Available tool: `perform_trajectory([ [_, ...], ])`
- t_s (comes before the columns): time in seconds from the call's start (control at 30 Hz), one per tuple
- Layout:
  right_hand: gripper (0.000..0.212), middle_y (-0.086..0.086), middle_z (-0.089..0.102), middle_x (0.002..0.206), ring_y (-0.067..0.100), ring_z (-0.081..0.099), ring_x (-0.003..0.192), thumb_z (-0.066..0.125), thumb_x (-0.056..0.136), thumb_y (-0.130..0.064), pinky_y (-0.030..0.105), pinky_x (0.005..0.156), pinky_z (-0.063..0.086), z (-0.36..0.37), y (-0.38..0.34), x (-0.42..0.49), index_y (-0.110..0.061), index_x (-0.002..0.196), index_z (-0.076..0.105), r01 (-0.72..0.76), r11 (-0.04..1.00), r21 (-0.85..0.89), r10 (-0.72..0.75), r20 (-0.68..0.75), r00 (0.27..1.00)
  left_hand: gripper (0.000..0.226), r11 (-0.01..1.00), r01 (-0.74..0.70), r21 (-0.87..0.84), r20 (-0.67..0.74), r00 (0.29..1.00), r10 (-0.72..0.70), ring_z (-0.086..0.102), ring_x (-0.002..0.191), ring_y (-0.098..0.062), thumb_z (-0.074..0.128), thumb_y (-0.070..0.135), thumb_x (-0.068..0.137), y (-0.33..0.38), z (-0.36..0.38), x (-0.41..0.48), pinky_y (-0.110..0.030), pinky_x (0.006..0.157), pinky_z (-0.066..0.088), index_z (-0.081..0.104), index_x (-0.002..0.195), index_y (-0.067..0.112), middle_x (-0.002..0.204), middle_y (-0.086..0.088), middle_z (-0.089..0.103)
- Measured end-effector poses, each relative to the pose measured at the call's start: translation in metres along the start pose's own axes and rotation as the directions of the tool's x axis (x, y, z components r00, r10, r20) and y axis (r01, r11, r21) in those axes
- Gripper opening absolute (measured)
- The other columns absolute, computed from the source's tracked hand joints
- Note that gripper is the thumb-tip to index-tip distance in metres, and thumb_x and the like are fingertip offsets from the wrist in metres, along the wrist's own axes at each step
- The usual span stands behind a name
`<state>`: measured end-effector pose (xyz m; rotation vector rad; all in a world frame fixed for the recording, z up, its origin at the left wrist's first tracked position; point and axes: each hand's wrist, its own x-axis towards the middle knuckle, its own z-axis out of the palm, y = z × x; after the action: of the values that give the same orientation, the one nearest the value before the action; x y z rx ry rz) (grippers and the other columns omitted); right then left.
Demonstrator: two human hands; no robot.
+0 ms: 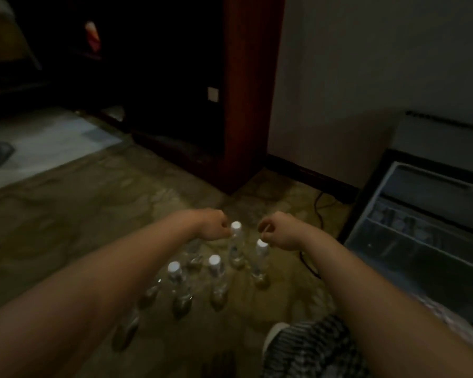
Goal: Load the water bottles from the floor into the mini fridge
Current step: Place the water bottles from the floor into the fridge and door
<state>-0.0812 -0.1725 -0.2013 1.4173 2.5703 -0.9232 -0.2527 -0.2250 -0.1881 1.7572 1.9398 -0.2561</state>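
My left hand (213, 226) and right hand (280, 231) hover, fingers curled, at the caps of water bottles (215, 271) standing on the floor (66, 227); dim blur hides whether either grips. The mini fridge (421, 241) gapes open near my right forearm, with bare floor to the left.

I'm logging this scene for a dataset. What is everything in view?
water bottles: four white caps visible, others partly hidden; clear; standing at centre
floor: one, brownish, patterned, under the bottles
mini fridge: one, dark, open, at right
cabinet: one, reddish-brown, behind the bottles
cable: one, black, on the floor beside the fridge
cloth: one, black-and-white patterned, bottom right
left hand: one, fingers curled, beside the farthest bottle's cap
right hand: one, fingers curled, just above another cap
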Motion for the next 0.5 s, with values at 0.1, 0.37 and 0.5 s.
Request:
perform_trajectory([
  [0.1, 0.026, 0.008, 0.063, 0.118, 0.018, 0.061, 0.099, 0.054, 0.092, -0.016, 0.030, 0.086, 0.051, 0.053, -0.023, 0.015, -0.012, 0.117, 0.061, 0.043, 0.997, 0.058, -0.047, 0.069, 0.997, 0.035, 0.994, 0.077, -0.081, 0.054, 0.996, -0.073, 0.056, 0.112, -0.027, 0.046, 0.027, 0.094, -0.049, 0.035, -0.011, -0.032, 0.092, 0.044, 0.059, 0.118, 0.004, 0.120, -0.010, 0.059],
  [0.37, 0.026, 0.004, 0.060, 0.119, 0.019, 0.058, 0.105, 0.055, 0.090, -0.018, 0.037, 0.095, 0.049, 0.146, -0.030, 0.052, -0.017, 0.115, 0.060, 0.008, 0.999, -0.048, 0.005, 0.262, 0.965, 0.028, 0.874, 0.263, -0.408, 0.224, 0.957, -0.184, 0.052, 0.106, -0.013, 0.049, 0.026, 0.093, -0.142, 0.145, -0.017, -0.032, 0.098, 0.043, 0.056, 0.119, 0.018, 0.124, -0.002, 0.055],
  [0.5, 0.036, 0.005, 0.060, 0.119, 0.022, 0.059, 0.105, 0.065, 0.083, -0.017, 0.039, 0.088, 0.053, 0.168, -0.042, 0.083, -0.020, 0.118, 0.058, 0.017, 0.995, -0.100, 0.008, 0.245, 0.969, 0.031, 0.752, 0.343, -0.563, 0.240, 0.938, -0.249, 0.054, 0.109, -0.016, 0.052, 0.025, 0.092, -0.162, 0.188, -0.010, -0.034, 0.100, 0.043, 0.055, 0.121, 0.016, 0.125, -0.005, 0.056],
])
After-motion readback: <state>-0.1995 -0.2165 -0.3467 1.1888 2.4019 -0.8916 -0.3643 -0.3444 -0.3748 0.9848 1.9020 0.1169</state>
